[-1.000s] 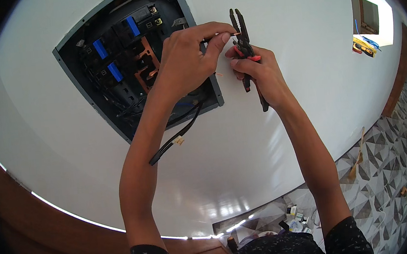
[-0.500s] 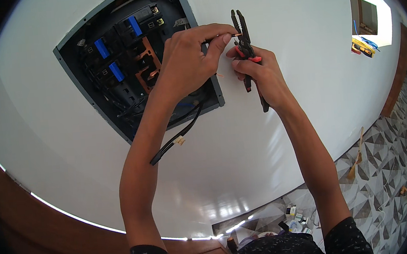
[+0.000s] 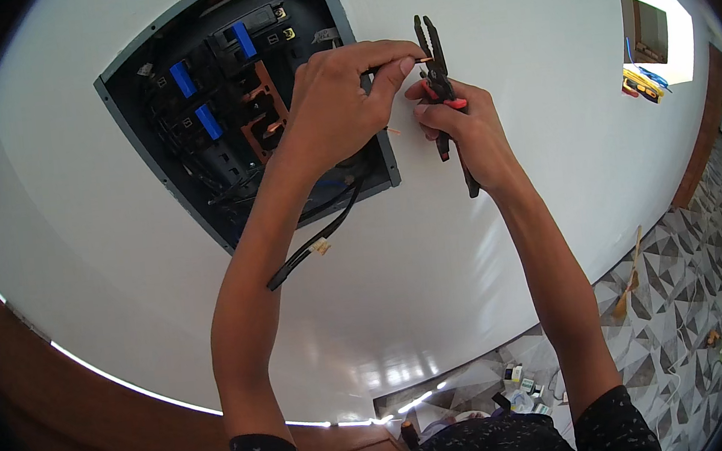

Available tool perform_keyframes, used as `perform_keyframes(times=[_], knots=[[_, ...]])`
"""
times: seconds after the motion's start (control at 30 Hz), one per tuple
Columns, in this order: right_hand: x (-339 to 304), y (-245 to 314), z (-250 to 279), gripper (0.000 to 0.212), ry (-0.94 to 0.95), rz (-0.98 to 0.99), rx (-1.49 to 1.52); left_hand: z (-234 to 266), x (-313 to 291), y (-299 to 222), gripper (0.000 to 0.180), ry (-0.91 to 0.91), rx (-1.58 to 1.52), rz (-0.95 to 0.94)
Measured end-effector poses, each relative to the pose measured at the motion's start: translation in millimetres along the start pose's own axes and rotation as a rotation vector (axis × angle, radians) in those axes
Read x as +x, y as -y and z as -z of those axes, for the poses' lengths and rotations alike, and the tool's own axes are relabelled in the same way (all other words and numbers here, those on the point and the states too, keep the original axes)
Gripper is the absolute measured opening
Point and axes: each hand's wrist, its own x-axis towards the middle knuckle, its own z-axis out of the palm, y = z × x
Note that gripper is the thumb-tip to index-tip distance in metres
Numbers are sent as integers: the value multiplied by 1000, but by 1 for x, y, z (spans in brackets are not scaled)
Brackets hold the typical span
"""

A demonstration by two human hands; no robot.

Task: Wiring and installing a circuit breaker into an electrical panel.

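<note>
Black-insulated wire with a bare copper end is up in front of the white wall, just beyond the right edge of the dark grey metal panel box. The left hand has its grip clenched on this wire, pinching it between thumb and forefinger, with the copper end pointing right. The right hand has its grip grasping the black pliers with red on the handles, held nearly upright. Their narrow jaw tips stand slightly apart, pointing up; the copper end reaches the pliers' head, though I cannot tell whether the metal bites it.

Inside the panel box sit three bright blue rectangular blocks on black fittings, with flat copper bars to their right, partly behind the left hand. Thick black cables with a pale tag hang out over the box's lower edge, near the left forearm. At lower right, a straw-coloured broom rests near the grey patterned floor.
</note>
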Motion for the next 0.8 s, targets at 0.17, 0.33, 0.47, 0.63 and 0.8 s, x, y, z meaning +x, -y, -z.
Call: perform_keyframes(times=[0.17,0.33,0.47,0.63,0.8], knots=[[0,2,-1,28,-18,-10,-22,-1,0,2,28,-5,-7,-9],[1,0,1,24,-20,-53,-27,1,-2,3,26,-4,-17,2],[0,-6,7,23,57,-135,173,5,0,2,27,31,21,-49],[-12,-19,14,29,35,-9,255,21,-7,6,27,-3,-456,75],[-20,-19,19,34,56,9,224,21,-9,16,30,30,-356,-4]])
